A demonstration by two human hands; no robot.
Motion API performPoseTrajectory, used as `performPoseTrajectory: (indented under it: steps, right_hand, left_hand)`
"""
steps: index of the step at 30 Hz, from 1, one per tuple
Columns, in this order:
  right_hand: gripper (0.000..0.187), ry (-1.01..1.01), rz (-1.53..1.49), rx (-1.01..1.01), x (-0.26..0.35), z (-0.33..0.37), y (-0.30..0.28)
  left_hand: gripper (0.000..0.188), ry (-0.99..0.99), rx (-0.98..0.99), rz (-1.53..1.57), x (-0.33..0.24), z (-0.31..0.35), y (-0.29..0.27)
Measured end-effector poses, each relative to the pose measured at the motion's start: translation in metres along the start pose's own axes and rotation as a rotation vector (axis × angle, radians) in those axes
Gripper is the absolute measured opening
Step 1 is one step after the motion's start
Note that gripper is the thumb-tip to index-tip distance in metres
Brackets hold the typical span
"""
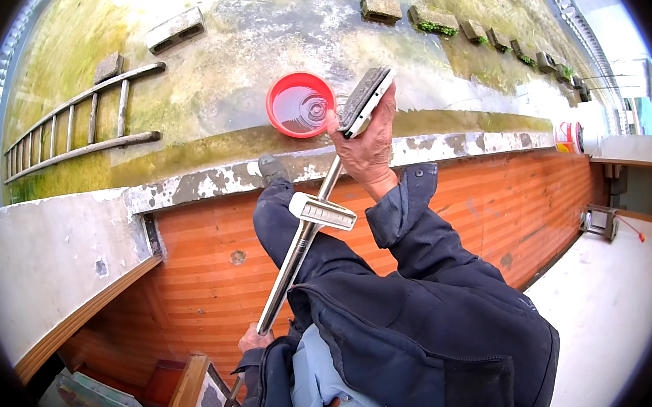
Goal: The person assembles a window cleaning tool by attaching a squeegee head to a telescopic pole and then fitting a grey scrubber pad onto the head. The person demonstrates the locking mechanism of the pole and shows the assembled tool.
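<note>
A sponge mop with a metal pole [289, 273] runs slantwise in front of me, its head raised at the far end. My right hand [368, 147] is closed around the mop head [366, 100], whose dark grey pad faces left and up. Lower down, my left hand [254, 339] is wrapped round the pole close to my body. Partway along the pole sits a white plastic slider [322, 211]. Just left of the mop head stands a red bucket [273, 114] holding water with rings on its surface.
A peeling white sill [191, 186] divides the orange striped floor [201, 255] from wet, mossy concrete [238, 61]. A wooden ladder [92, 117] lies outside at left. Several blocks [381, 9] line the far side. A red-and-white tub [569, 136] stands at right.
</note>
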State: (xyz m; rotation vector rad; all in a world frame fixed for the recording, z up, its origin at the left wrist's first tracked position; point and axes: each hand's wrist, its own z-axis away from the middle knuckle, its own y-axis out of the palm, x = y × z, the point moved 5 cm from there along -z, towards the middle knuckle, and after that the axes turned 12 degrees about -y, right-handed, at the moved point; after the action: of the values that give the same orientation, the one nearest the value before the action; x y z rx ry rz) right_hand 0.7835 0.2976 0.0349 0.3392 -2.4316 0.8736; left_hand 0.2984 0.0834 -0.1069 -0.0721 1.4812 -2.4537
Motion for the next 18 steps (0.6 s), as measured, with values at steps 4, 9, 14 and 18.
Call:
performPoseTrajectory:
  steps: [4, 9, 14, 18]
  right_hand:
    - [0.071, 0.319, -0.354, -0.202, -0.017, -0.028, -0.037]
    - [0.043, 0.633, -0.565, -0.506, -0.112, -0.029, -0.061]
    - [0.06, 0.948, -0.805, -0.595, -0.165, -0.044, -0.061]
    - [0.068, 1.129, -0.852, -0.568, -0.245, -0.032, -0.063]
  left_hand:
    - [0.025, 0.035, 0.015, -0.009, 0.002, -0.011, 0.0]
    - [0.026, 0.042, 0.017, 0.034, 0.008, -0.008, 0.005]
    - [0.027, 0.035, -0.002, -0.01, 0.008, -0.006, 0.001]
    - [0.026, 0.078, 0.013, 0.001, 0.009, -0.012, -0.003]
